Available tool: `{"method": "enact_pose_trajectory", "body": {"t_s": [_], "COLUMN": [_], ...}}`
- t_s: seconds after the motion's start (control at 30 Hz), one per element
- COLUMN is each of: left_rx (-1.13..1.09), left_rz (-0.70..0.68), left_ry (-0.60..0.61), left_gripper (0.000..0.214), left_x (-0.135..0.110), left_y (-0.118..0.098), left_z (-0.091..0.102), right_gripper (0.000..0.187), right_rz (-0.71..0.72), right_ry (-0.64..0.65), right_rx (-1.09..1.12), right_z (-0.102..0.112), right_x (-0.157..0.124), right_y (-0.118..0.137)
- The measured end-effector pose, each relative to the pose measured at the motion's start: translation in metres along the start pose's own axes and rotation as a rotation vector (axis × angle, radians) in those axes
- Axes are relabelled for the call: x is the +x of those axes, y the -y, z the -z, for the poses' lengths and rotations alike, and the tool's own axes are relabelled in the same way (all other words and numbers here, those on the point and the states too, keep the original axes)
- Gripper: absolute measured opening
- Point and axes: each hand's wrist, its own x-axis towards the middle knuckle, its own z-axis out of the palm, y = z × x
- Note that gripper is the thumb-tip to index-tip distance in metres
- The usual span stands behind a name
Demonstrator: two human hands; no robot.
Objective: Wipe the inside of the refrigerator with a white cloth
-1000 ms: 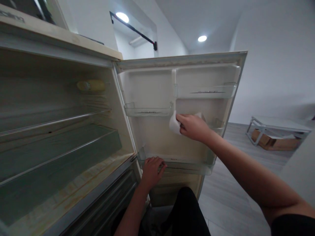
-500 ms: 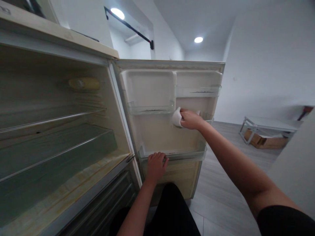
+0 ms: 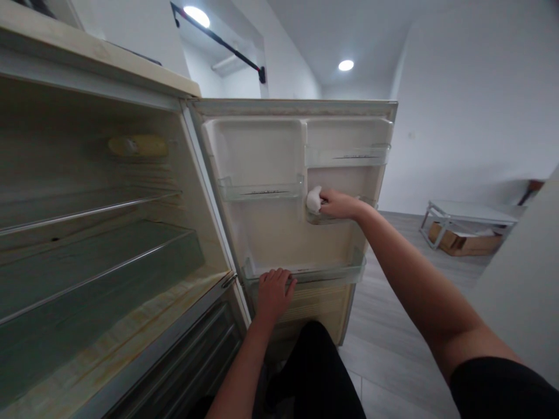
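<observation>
Head view: at lower centre, the left hand rests on the low bin, fingers bent; whether it grips, I cannot tell. Right of centre, the right hand clutches a white cloth at the middle bin of the door. Far right, a bench stands over a box.

White cloth at centre partly hidden by the right hand, door bin behind it partly covered, bin lettering too small to read, fridge cut off by the left edge, black sleeve cropped at lower right
</observation>
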Motion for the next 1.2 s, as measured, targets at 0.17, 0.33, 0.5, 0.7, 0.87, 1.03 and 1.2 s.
{"method": "enact_pose_trajectory", "body": {"t_s": [0.17,0.33,0.5,0.7,0.87,1.03,1.2], "left_rx": [-0.012,-0.019,-0.017,-0.015,-0.01,-0.009,-0.005], "left_rz": [-0.033,-0.038,-0.041,-0.039,0.001,0.008,-0.028], "left_ry": [-0.02,-0.033,-0.043,-0.051,-0.068,-0.087,-0.128], "left_gripper": [0.014,0.014,0.015,0.015,0.012,0.011,0.009], "left_x": [-0.005,-0.006,-0.005,-0.005,-0.002,-0.001,-0.004], "left_y": [0.005,0.007,0.009,0.007,-0.001,-0.003,0.002], "left_z": [0.0,-0.001,-0.003,-0.003,-0.005,-0.006,-0.009], "right_gripper": [0.033,0.019,0.018,0.031,0.027,0.035,0.035], "right_rz": [0.087,0.071,0.027,0.009,0.089,0.169,0.133], "right_ry": [0.051,-0.041,-0.123,-0.465,-0.539,-0.527,-0.423], "right_rx": [0.016,0.019,-0.059,0.102,-0.165,-0.437,-0.529], "right_z": [0.002,-0.002,-0.007,-0.014,-0.041,-0.069,-0.059], "right_x": [-0.009,-0.014,-0.015,-0.023,-0.049,-0.06,-0.06], "right_y": [0.0,0.004,0.008,0.002,0.002,0.022,0.044]}}
